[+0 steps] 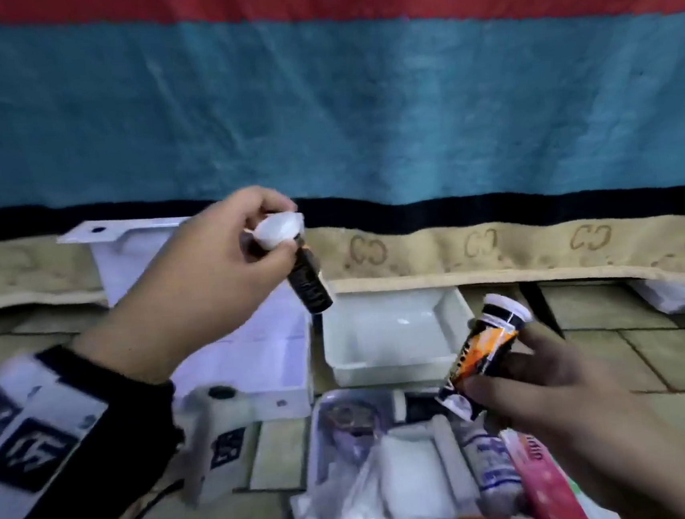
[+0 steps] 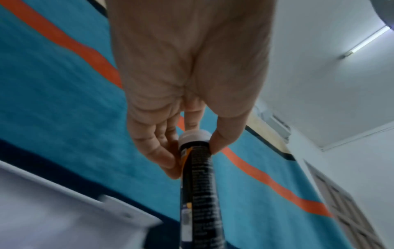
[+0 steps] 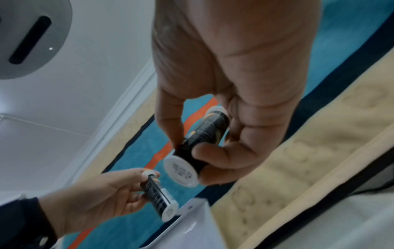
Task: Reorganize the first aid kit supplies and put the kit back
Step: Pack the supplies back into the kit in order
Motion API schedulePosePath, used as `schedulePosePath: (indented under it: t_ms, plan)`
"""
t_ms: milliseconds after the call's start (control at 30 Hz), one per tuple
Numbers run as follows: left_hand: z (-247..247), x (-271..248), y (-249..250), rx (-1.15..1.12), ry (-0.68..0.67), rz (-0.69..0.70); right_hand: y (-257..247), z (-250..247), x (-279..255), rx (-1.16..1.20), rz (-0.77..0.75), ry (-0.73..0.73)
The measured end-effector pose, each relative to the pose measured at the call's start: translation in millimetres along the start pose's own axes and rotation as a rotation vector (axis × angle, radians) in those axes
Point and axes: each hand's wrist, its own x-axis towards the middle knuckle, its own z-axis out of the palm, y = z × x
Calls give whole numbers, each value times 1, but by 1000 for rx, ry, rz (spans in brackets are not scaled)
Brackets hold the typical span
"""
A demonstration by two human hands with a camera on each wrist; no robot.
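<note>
My left hand [image 1: 247, 243] pinches the white-capped top of a black tablet tube [image 1: 309, 281], which hangs cap-up above the open white kit box [image 1: 253, 351]. The left wrist view shows fingers and thumb around that tube [image 2: 197, 176] just under its cap. My right hand [image 1: 523, 371] grips a second black and orange tube [image 1: 487, 350] near its base, tilted with its white cap up. In the right wrist view this second tube [image 3: 200, 143] shows its white bottom end, and the left hand's tube [image 3: 158, 193] hangs lower left.
A white inner tray [image 1: 398, 337] sits on the tiled floor beside the box. A pile of supplies lies in front: gauze packs [image 1: 411, 470], a bandage roll [image 1: 495, 470], a pink packet [image 1: 546, 486]. A teal, red and beige blanket [image 1: 360, 111] hangs behind.
</note>
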Motion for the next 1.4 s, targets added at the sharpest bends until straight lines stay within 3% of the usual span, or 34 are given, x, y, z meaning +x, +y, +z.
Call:
schedulePosePath:
  t_ms: [133,233,333,467,667,833,900,1033,1233,1300,1400]
  plan:
    - [-69,-28,-81,89,77,-182,9,92,29,62,27,-38]
    - [-93,-43,-138,173,19,-249,16,158,48,18,31,-40]
    - [-100,-52,-175,170,-128,-239,22,208,64,-70,3,25]
    - [-99,-59,-201,247,-271,-84,32,250,86,-92,-24,187]
    - [-105,-54,-216,231,-430,26,49,282,118,-72,21,231]
    - [-105,-54,-230,402,-548,85,64,293,141,-294,104,143]
    - [-106,-54,-230,457,-521,112,66,294,146,-330,186,79]
    - [-108,-56,-228,322,-478,-20,69,291,148,-450,226,-73]
    - [-106,-54,-229,342,-457,-33,75,290,152,-785,88,-225]
    - [-105,-54,-229,354,-441,-41,77,291,154,-825,61,-250]
    - [-103,-57,-227,374,-435,-51,81,291,155,-699,142,-191]
